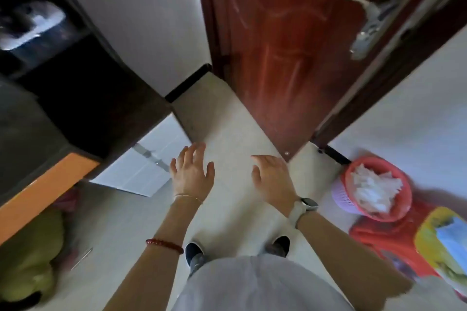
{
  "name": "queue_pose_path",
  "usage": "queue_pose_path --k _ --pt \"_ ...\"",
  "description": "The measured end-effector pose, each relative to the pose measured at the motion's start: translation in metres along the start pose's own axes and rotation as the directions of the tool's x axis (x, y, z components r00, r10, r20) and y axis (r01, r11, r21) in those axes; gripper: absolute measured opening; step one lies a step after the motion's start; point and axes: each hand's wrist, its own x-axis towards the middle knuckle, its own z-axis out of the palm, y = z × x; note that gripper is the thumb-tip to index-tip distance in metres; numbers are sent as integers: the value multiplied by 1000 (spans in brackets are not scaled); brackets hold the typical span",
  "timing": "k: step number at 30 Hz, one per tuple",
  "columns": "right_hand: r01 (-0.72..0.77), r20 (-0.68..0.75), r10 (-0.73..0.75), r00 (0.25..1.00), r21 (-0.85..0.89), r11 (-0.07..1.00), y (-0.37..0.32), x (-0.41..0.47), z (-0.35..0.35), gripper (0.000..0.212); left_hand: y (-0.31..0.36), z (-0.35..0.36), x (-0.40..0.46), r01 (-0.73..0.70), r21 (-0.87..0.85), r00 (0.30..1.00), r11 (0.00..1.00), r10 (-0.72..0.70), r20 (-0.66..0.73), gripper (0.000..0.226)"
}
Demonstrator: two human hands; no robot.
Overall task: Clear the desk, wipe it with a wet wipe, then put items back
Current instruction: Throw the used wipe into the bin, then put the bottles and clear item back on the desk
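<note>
My left hand point(192, 171) is stretched out over the pale floor with its fingers spread and nothing in it. My right hand point(271, 177) hangs beside it, fingers loosely bent, also holding nothing. A dark desk or cabinet point(83, 98) with an orange edge point(43, 192) stands at the left. No wet wipe is in view.
A red-brown door point(273, 45) with a silver handle point(374, 17) stands ahead. A white flat box point(144, 166) lies on the floor under the dark furniture. A red basket point(353, 179) of white wads, a red stool point(394, 242) and a yellow-green bag point(27, 257) sit on the floor.
</note>
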Motion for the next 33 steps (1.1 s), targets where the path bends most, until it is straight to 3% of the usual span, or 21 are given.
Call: queue_pose_path --k 5,8,11,14,20,25,33 --pt "291 74 -292 953 34 956 -150 21 55 41 -150 -85 -47 250 -54 954 967 -256 -160 48" --pt "452 87 -459 884 88 888 -236 26 95 33 -238 -124 -90 366 -85 883 927 -375 -282 45" --pt "547 132 -557 820 100 831 -305 31 123 33 -302 -150 -120 490 -139 797 861 -507 -328 54" --pt "597 173 -613 771 139 790 -357 39 137 30 -343 -171 -127 542 -227 733 809 -587 -344 45" --pt "597 219 -607 764 114 794 -410 79 140 34 -381 -201 -85 504 -310 707 806 -591 -389 44" --pt "560 153 -571 807 112 821 -424 141 119 36 -379 -231 -6 385 -325 754 864 -497 -430 42" --pt "478 17 -484 875 131 868 -431 298 82 38 -329 -271 158 62 -378 853 924 -246 -461 41"
